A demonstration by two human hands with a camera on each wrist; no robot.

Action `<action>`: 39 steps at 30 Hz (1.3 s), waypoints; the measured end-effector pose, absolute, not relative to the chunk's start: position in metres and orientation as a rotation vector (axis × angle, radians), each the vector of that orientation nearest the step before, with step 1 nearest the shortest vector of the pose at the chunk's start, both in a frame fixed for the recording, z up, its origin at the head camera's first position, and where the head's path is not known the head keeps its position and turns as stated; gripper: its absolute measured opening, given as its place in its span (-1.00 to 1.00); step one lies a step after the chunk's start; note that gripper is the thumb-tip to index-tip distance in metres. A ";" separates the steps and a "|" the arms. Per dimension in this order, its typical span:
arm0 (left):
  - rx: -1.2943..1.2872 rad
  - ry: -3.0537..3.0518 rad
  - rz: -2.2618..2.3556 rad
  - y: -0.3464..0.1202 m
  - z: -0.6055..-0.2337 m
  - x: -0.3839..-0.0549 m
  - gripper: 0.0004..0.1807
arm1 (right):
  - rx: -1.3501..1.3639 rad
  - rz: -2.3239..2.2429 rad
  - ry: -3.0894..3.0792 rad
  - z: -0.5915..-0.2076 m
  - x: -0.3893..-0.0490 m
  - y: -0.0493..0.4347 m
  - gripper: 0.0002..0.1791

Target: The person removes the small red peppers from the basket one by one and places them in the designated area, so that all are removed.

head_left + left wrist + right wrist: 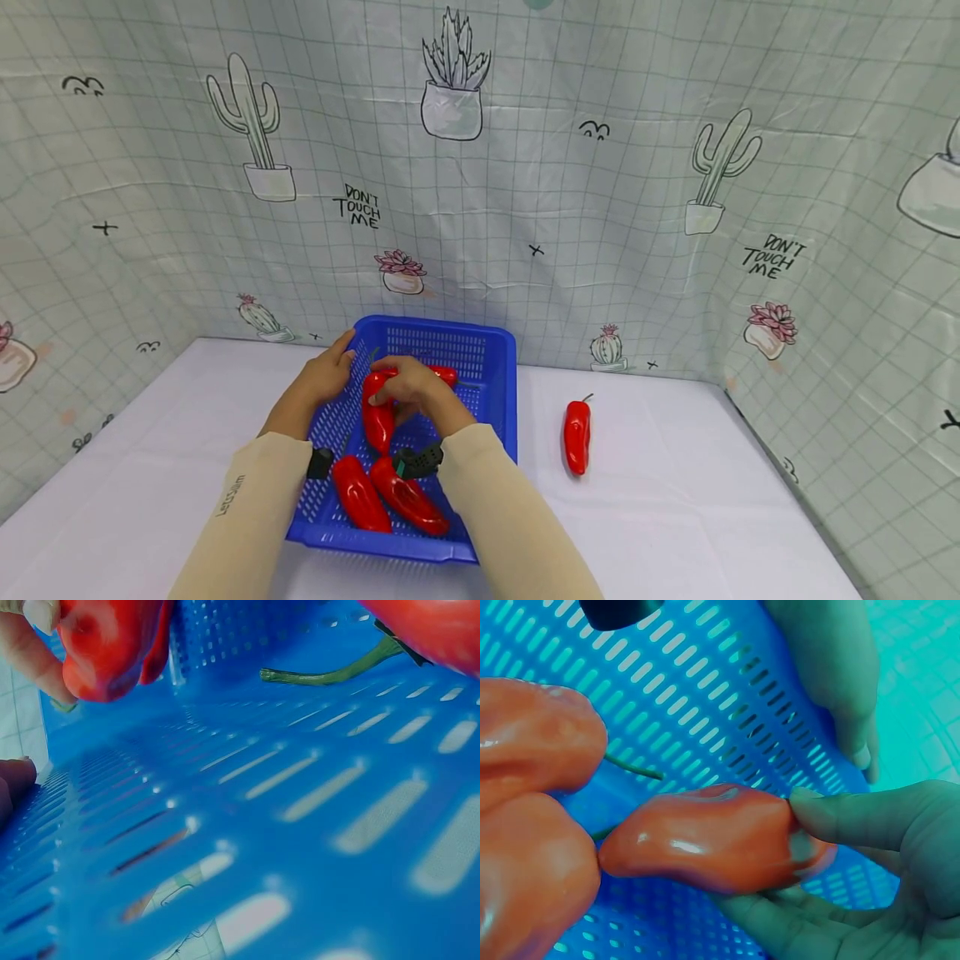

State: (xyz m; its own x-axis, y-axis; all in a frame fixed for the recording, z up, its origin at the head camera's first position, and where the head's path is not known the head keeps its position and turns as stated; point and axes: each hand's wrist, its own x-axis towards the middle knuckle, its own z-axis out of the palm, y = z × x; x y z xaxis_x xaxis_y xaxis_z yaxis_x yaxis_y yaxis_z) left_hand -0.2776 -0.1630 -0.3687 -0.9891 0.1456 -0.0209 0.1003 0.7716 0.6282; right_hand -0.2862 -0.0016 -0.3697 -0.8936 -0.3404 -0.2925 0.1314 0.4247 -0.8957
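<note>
Bracing of blue plastic basket (501, 379) presumably provided by straight-fingered left hand (328, 375); red chili pepper (377, 425) pinched by right hand (412, 385).

Bright, even head view, white glints on glossy peppers (714, 840), right wrist view tinted teal

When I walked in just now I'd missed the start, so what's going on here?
A person's right hand holds a red pepper inside a blue basket, while the left hand is at the basket's left rim. A second pepper and a third pepper lie at the near end. At least one more pepper is toward the far end, partly hidden by the right hand. A loose pepper lies on the white table, right of the basket.
</note>
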 end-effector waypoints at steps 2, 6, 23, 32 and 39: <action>0.199 2.891 1.019 -0.163 -0.369 -0.277 -0.41 | -0.181 -1.465 2.269 -0.369 -0.286 -0.002 -0.32; 0.191 2.880 1.016 -0.163 -0.369 -0.278 -0.41 | -0.215 -1.437 2.340 -0.367 -0.286 -0.002 -0.33; 0.207 2.946 0.940 -0.161 -0.372 -0.279 -0.42 | -0.162 -1.536 2.387 -0.346 -0.283 0.023 -0.36; 0.214 2.934 0.964 -0.163 -0.370 -0.279 -0.42 | -0.211 -1.442 2.512 -0.323 -0.288 0.045 -0.33; 0.225 2.928 0.969 -0.164 -0.369 -0.279 -0.42 | -0.263 -1.424 2.551 -0.315 -0.285 0.058 -0.32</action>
State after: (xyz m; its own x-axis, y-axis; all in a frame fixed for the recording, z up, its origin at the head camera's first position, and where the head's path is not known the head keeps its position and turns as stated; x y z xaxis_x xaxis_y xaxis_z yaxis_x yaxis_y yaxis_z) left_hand -0.2789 -0.1635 -0.3694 -0.9882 0.1531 -0.0006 0.1224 0.7930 0.5967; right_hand -0.2853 0.0583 -0.3147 -0.9625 -0.2547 -0.0936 -0.0540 0.5180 -0.8537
